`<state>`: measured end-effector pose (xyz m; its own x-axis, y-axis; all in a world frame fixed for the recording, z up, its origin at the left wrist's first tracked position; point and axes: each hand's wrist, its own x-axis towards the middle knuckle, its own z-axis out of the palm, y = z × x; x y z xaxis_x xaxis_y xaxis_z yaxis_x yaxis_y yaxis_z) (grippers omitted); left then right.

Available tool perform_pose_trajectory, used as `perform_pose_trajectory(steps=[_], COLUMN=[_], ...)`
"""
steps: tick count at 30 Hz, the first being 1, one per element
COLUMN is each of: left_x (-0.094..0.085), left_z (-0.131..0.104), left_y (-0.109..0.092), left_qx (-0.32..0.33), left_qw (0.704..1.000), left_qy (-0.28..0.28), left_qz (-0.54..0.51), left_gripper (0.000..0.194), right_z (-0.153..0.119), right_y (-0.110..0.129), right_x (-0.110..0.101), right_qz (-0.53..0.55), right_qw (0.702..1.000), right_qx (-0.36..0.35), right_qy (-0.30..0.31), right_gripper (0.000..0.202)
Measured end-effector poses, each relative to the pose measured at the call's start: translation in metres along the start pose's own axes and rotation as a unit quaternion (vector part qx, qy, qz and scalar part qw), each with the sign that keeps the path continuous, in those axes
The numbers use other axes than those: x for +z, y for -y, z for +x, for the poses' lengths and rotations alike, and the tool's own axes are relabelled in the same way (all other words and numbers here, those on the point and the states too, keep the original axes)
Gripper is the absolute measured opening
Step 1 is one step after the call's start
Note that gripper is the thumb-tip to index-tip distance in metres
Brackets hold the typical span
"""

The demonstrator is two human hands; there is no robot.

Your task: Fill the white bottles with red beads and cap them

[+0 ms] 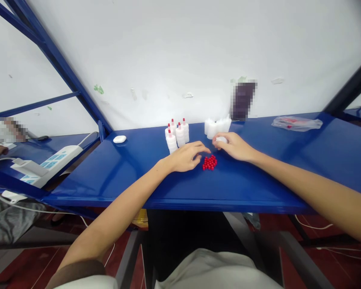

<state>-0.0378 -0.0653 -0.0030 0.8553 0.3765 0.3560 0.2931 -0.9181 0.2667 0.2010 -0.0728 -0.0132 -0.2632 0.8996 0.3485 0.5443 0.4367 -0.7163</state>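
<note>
Red caps (209,162) lie in a small heap on the blue table (258,176), at 6 o'clock from the uncapped white bottles (217,127). The left hand (186,156) rests at the heap's 9 o'clock, fingers loosely curled and touching it. The right hand (234,146), at 1 o'clock, clasps a white bottle (221,140). Capped bottles (177,134) stand at 11 o'clock.

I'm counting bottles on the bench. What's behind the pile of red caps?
Behind the red caps, the right hand holds a white bottle, mostly covered by fingers. Further back stand uncapped white bottles; the left hand hides little.
</note>
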Motion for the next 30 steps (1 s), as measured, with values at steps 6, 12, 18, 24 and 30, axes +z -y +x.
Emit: perform_pose_trajectory(steps=[6, 12, 18, 24, 30], left_x=[0.002, 0.001, 0.002, 0.009, 0.014], left_z=[0.005, 0.007, 0.011, 0.010, 0.011], left_y=[0.002, 0.005, 0.009, 0.012, 0.014], left_qx=[0.004, 0.002, 0.000, -0.015, -0.032], left_qw=[0.999, 0.999, 0.999, 0.999, 0.997], left_qy=[0.023, 0.025, 0.013, -0.028, -0.051], left_qz=[-0.041, -0.045, -0.053, -0.039, -0.044], left_gripper=[0.040, 0.027, 0.016, 0.014, 0.012], right_z=[0.002, 0.002, 0.001, 0.000, -0.001], right_y=[0.000, -0.001, -0.004, -0.005, 0.001], right_x=[-0.001, 0.000, -0.001, -0.002, -0.003], right_qz=[-0.026, -0.021, -0.041, -0.075, -0.111], right_qw=[0.999, 1.000, 0.999, 0.997, 0.992], right_qx=[0.004, 0.009, -0.009, -0.027, -0.055], right_qy=[-0.031, -0.015, -0.002, -0.007, 0.015], right_gripper=[0.024, 0.019, 0.020, 0.021, 0.025])
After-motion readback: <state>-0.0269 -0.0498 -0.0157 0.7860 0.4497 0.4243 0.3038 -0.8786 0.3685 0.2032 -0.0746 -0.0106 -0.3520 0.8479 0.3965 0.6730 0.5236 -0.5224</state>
